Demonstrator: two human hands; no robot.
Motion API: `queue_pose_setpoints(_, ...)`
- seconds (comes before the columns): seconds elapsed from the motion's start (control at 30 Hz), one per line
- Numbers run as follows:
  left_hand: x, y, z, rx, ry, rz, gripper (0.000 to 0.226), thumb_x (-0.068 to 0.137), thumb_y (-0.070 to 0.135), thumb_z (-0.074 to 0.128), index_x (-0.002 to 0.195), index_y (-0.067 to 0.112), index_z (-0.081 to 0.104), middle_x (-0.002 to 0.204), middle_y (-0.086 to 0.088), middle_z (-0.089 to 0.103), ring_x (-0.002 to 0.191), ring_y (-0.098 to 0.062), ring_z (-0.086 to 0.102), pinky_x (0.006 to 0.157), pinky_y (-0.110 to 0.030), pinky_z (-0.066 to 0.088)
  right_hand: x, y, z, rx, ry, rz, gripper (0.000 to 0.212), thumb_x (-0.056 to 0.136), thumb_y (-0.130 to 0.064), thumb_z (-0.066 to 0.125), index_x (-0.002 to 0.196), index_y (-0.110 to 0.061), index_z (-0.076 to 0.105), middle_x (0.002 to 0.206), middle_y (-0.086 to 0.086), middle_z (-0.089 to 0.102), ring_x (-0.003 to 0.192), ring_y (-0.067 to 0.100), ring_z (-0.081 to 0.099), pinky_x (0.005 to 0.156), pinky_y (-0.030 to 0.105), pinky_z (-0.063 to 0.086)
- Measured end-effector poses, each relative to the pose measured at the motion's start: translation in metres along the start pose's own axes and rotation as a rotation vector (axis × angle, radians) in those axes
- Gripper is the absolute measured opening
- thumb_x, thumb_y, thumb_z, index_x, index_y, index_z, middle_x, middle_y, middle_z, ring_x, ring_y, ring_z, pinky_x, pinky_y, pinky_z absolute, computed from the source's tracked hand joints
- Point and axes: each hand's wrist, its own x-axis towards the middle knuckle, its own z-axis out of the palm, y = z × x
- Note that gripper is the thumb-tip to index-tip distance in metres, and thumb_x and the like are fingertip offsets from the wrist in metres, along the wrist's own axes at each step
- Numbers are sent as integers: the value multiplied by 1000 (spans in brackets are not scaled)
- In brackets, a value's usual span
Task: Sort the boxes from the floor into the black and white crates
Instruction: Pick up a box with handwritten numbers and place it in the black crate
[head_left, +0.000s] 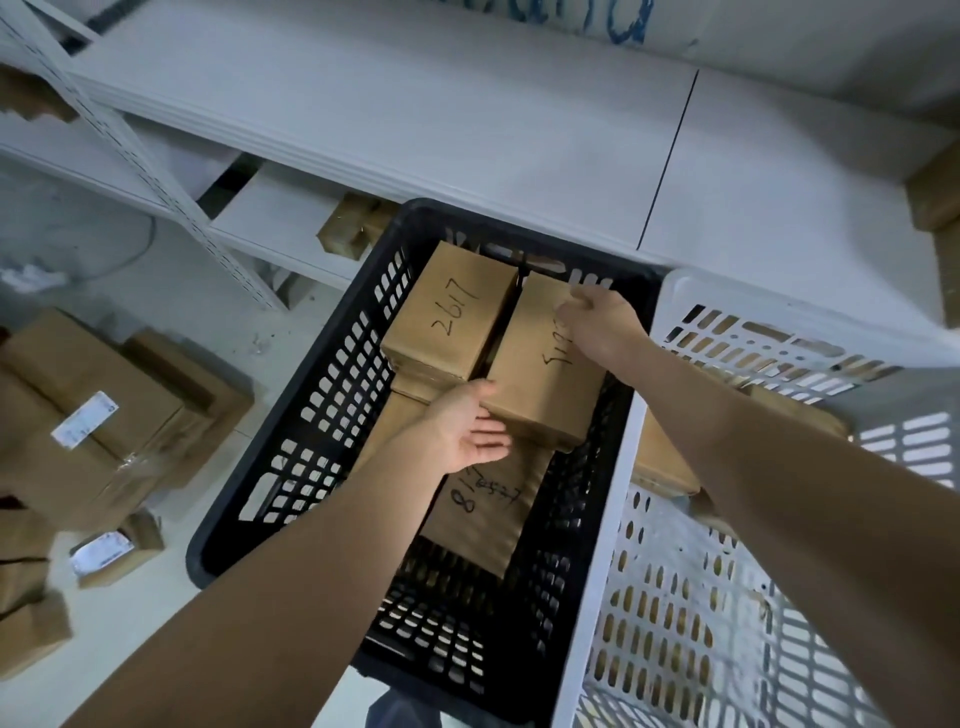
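Black crate (332, 395): perforated plastic, standing on the floor, its right wall against the white crate (675, 571), which is also perforated.

Box marked 2617 (452, 317): plain brown cardboard, lying flat at the far left inside the black crate.

Second box (540, 384): same kind, just beside it on the right, handwriting partly covered. The right hand (597, 322) grips its far end and the left hand (467, 426) cups its near left corner.

Long box (483, 514): underneath both, handwritten.

Floor boxes (93, 415): brown cartons heaped left of the black crate, two bearing white labels.
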Motion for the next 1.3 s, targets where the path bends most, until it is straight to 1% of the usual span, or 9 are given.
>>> queue_pose_setpoints(0.07, -14, 11, 0, 129, 79, 96, 45, 97, 27, 50, 135, 3, 44, 127, -20, 56, 112, -33, 57, 87, -40, 50, -12, -11, -6, 80, 33, -36, 47, 97, -31, 47, 142, -18, 41, 125, 1, 56, 96, 6, 57, 66, 10, 35)
queue_pose_setpoints(0.2, -57, 37, 7, 295, 200, 381, 29, 96, 32, 51, 118, 14, 56, 107, -3, 63, 96, -17, 62, 79, -29, 50, -42, -40, -21, 233, 153, -139, 36, 96, -35, 50, 125, -15, 58, 98, -9, 61, 75, -7, 49, 51, 1, 35)
queue_pose_setpoints(0.33, -111, 57, 18, 333, 171, 644, 20, 96, 33, 50, 107, 19, 58, 111, -3, 65, 100, -15, 63, 93, -34, 49, -82, -66, -36, 379, 237, -211, 23, 96, -37, 49, 106, -20, 61, 87, -20, 57, 80, -6, 51, 65, 8, 36)
queue_pose_setpoints(0.5, -176, 70, 35, 384, 81, 898, 30, 97, 33, 49, 121, 14, 55, 119, -4, 63, 106, -17, 62, 101, -41, 45, -140, -94, -54, 544, 333, -276, 26, 95, -41, 49, 107, -21, 61, 101, -11, 64, 101, 5, 58, 88, 22, 42)
queue_pose_setpoints(0.73, -233, 65, 55, 498, -245, 1102, 25, 95, 34, 51, 106, 15, 62, 105, -1, 67, 98, -11, 66, 95, -37, 51, -227, -109, -68, 686, 612, -295, 22, 93, -43, 50, 87, -28, 65, 102, -7, 68, 105, 10, 60, 99, 37, 45)
queue_pose_setpoints(0.9, -254, 44, 49, 597, -509, 1163, 30, 93, 42, 50, 104, 18, 64, 102, 3, 68, 98, -10, 66, 94, -32, 49, -292, -106, -50, 749, 815, -232, 28, 95, -47, 45, 98, -26, 64, 106, -6, 68, 106, 7, 60, 102, 37, 44)
queue_pose_setpoints(1.03, -273, 15, 46, 680, -715, 1219, 39, 89, 54, 43, 101, 23, 64, 102, 4, 69, 99, -10, 66, 92, -30, 49, -346, -101, -33, 854, 991, -232, 45, 95, -49, 41, 112, -14, 64, 111, 0, 68, 106, 9, 62, 101, 36, 45)
queue_pose_setpoints(1.17, -294, -34, 58, 733, -970, 1166, 44, 93, 55, 35, 100, 22, 64, 100, 1, 69, 99, -14, 66, 94, -33, 50, -411, -82, -21, 866, 1174, -229, 46, 94, -52, 41, 108, -16, 66, 108, -1, 69, 103, 8, 64, 95, 31, 48)
queue_pose_setpoints(1.3, -321, -102, 72, 789, -1199, 999, 56, 89, 63, 32, 101, 19, 65, 103, -5, 69, 101, -17, 66, 97, -36, 47, -494, -46, -13, 778, 1406, -96, 38, 91, -52, 43, 96, -23, 68, 104, -2, 70, 101, 9, 64, 93, 31, 48)
